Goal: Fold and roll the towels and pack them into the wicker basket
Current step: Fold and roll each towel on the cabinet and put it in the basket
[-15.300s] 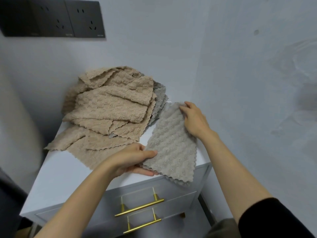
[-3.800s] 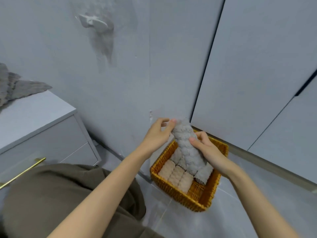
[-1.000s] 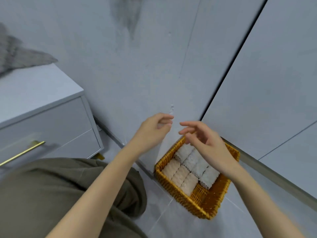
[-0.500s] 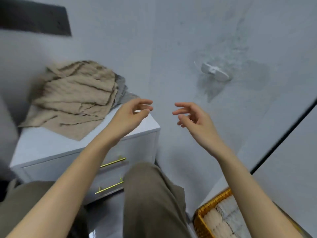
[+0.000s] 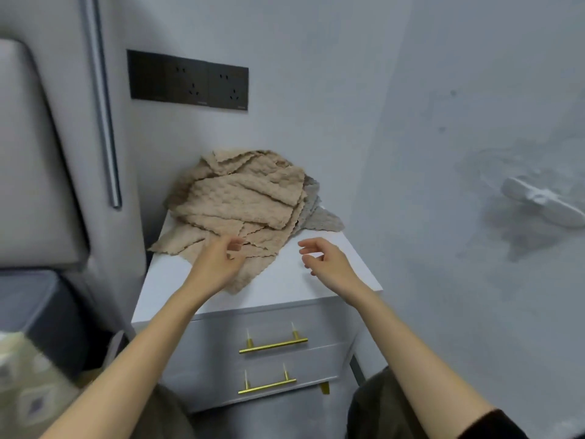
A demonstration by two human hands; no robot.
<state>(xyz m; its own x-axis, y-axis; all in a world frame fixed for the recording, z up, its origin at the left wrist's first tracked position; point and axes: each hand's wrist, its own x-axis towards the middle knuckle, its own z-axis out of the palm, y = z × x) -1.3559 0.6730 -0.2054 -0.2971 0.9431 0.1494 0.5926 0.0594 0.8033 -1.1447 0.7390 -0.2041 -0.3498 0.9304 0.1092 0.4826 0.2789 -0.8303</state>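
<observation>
The left hand (image 5: 218, 264) hangs over the cabinet (image 5: 285, 282) top, fingers loosely bent and empty, at the front edge of the beige towels (image 5: 240, 198); whether it touches them I cannot tell. The right hand (image 5: 329, 261) is over the bare right part of the cabinet top, also relaxed and empty. The towels lie crumpled at the back of the cabinet top, a grey towel (image 5: 318, 213) under their right side, and a black socket panel (image 5: 190, 80) is on the wall above.
</observation>
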